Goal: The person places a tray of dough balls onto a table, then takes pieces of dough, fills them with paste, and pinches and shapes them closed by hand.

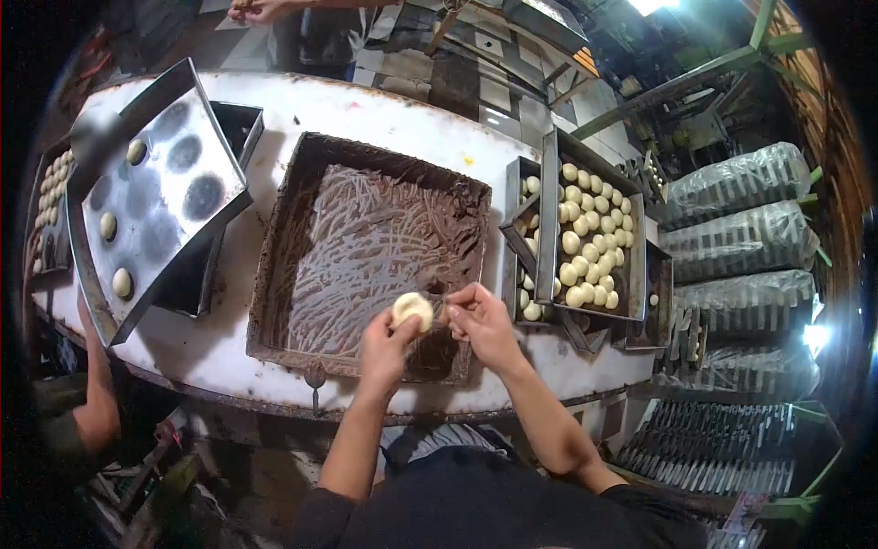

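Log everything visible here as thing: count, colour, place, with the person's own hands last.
Table: one, white, centre
Middle tray: one, brown-coated, mid-table
Paste: one smeared layer, brown, inside middle tray
Left tray: one, silver with dark spots, left end
Left dough balls: three, cream, on left tray
Right tray: one, dark, right end
Right dough balls: dozens, cream, in right tray
Wrapped stacks: several, greyish, far right
Co-worker's hand: one, top edge
Dough piece: one, cream, in left hand
Hands: two, bare, over middle tray; right hand pinched, any tool unclear

One head-worn camera looks forward and down, wide-angled and close, from the worktop [412, 133]'s near edge.
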Available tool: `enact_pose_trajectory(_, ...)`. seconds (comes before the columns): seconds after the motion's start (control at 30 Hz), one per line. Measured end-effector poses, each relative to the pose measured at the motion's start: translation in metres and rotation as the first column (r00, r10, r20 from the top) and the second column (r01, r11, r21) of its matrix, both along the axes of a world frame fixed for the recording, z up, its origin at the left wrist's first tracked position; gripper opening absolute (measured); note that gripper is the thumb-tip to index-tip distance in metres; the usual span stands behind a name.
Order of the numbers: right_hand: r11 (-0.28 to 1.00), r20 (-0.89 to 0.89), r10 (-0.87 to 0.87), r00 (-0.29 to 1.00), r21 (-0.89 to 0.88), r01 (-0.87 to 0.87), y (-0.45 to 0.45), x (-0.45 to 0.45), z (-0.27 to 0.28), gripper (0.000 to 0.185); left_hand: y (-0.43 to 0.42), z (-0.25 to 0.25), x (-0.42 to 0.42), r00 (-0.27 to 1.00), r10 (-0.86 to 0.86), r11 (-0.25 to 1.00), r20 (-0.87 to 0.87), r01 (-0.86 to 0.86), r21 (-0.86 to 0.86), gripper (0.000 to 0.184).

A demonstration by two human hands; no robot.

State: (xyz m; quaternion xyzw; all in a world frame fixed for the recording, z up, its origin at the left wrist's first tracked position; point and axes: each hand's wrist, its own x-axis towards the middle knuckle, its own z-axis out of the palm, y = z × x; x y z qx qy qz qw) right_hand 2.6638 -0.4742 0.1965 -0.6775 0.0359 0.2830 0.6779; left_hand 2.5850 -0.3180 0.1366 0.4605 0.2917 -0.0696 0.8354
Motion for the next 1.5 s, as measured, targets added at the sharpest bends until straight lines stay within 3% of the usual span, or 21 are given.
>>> enact_pose_trajectory(0.03,1.000,0.004,-0.003,1.000,0.011,0.003,0.001,-0.010,0.003,0.011,-0.012,-0.009,0.002,0.989,-0.044,0.999,0.139,0.041,0.025,0.031)
enact_pose_trajectory(0.1,0.971,0.394,0.137,0.909,-0.236,-0.044,-0.001,-0.023,0.008,0.012,-0.025,0.008,0.004,0.964,0.183,0.859,0.193,-0.061,-0.508,0.033)
enact_pose_trajectory(0.13,0.969,0.620,0.180,0.764,-0.247,-0.028,-0.005,-0.023,0.003,0.010,-0.022,0.018,-0.001,0.955,0.253,0.821,0.156,-0.126,-0.558,0.034)
enact_pose_trajectory(0.2,0.963,0.693,0.217,0.687,-0.269,-0.033,-0.017,-0.024,-0.003,0.008,-0.010,0.043,-0.007,0.902,0.405,0.719,0.148,-0.214,-0.661,0.036)
enact_pose_trajectory(0.23,0.954,0.753,0.251,0.608,-0.297,-0.026,-0.022,-0.028,-0.005,0.006,-0.012,0.038,-0.010,0.866,0.486,0.719,0.121,-0.317,-0.619,0.037)
enact_pose_trajectory(0.37,0.879,0.680,0.345,0.647,-0.476,0.033,-0.068,-0.042,-0.030,0.007,-0.019,0.027,-0.034,0.755,0.640,0.701,0.143,-0.498,-0.511,0.039)
enact_pose_trajectory(0.6,0.860,0.654,0.440,0.616,-0.504,-0.080,-0.148,-0.024,-0.088,0.013,-0.121,0.082,-0.094,0.861,0.372,0.926,0.347,-0.319,-0.202,0.051)
enact_pose_trajectory(0.7,0.892,0.730,0.451,0.514,-0.388,-0.232,-0.176,-0.041,-0.037,0.026,-0.188,0.074,-0.124,0.896,0.285,0.954,0.341,-0.300,-0.011,0.054)
enact_pose_trajectory(0.73,0.884,0.533,0.395,0.749,0.002,-0.468,-0.187,-0.056,-0.012,0.033,-0.213,0.082,-0.132,0.907,0.292,0.954,0.304,-0.300,-0.022,0.050)
enact_pose_trajectory(0.77,0.748,0.255,0.430,0.866,0.436,-0.500,-0.201,-0.069,0.010,0.039,-0.238,0.094,-0.139,0.918,0.292,0.955,0.266,-0.294,-0.035,0.045)
enact_pose_trajectory(0.83,0.753,0.413,0.473,0.778,0.268,-0.601,-0.235,-0.091,0.041,0.045,-0.282,0.111,-0.153,0.920,0.309,0.951,0.243,-0.302,-0.068,0.037)
enact_pose_trajectory(0.87,0.764,0.423,0.427,0.799,0.304,-0.569,-0.248,-0.101,0.042,0.044,-0.298,0.121,-0.159,0.942,0.177,0.941,0.284,-0.247,0.233,0.035)
enact_pose_trajectory(0.97,0.826,0.435,0.320,0.842,0.307,-0.472,-0.284,-0.128,0.062,0.043,-0.322,0.133,-0.170,0.947,0.057,0.866,0.316,-0.205,0.456,0.033)
enact_pose_trajectory(1.0,0.848,0.199,0.294,0.935,0.398,-0.351,-0.293,-0.142,0.075,0.038,-0.324,0.141,-0.174,0.941,0.039,0.880,0.335,-0.191,0.434,0.032)
enact_pose_trajectory(1.03,0.854,0.223,0.263,0.939,0.398,-0.334,-0.301,-0.148,0.078,0.038,-0.328,0.142,-0.176,0.919,0.057,0.867,0.391,-0.240,0.437,0.031)
enact_pose_trajectory(1.17,0.898,0.562,0.223,0.797,0.201,-0.393,-0.325,-0.181,0.095,0.030,-0.329,0.150,-0.193,0.925,-0.011,0.874,0.380,-0.176,0.453,0.029)
enact_pose_trajectory(1.23,0.902,0.748,0.251,0.614,0.051,-0.430,-0.326,-0.204,0.099,0.026,-0.326,0.145,-0.204,0.908,-0.035,0.849,0.418,-0.194,0.492,0.024)
enact_pose_trajectory(1.3,0.901,0.772,0.276,0.572,-0.001,-0.433,-0.331,-0.227,0.091,0.022,-0.336,0.120,-0.215,0.872,0.192,0.913,0.450,-0.326,0.244,0.017)
enact_pose_trajectory(1.37,0.917,0.400,0.200,0.895,0.246,-0.315,-0.335,-0.257,0.071,0.021,-0.348,0.110,-0.240,0.875,0.143,0.923,0.463,-0.286,0.256,0.017)
enact_pose_trajectory(1.43,0.944,0.417,0.085,0.905,0.256,-0.206,-0.340,-0.282,0.074,0.019,-0.366,0.114,-0.267,0.828,0.093,0.954,0.553,-0.233,0.188,0.023)
enact_pose_trajectory(1.5,0.936,0.273,0.072,0.959,0.313,-0.160,-0.356,-0.304,0.066,0.018,-0.370,0.096,-0.293,0.789,-0.078,0.861,0.610,-0.255,0.439,0.028)
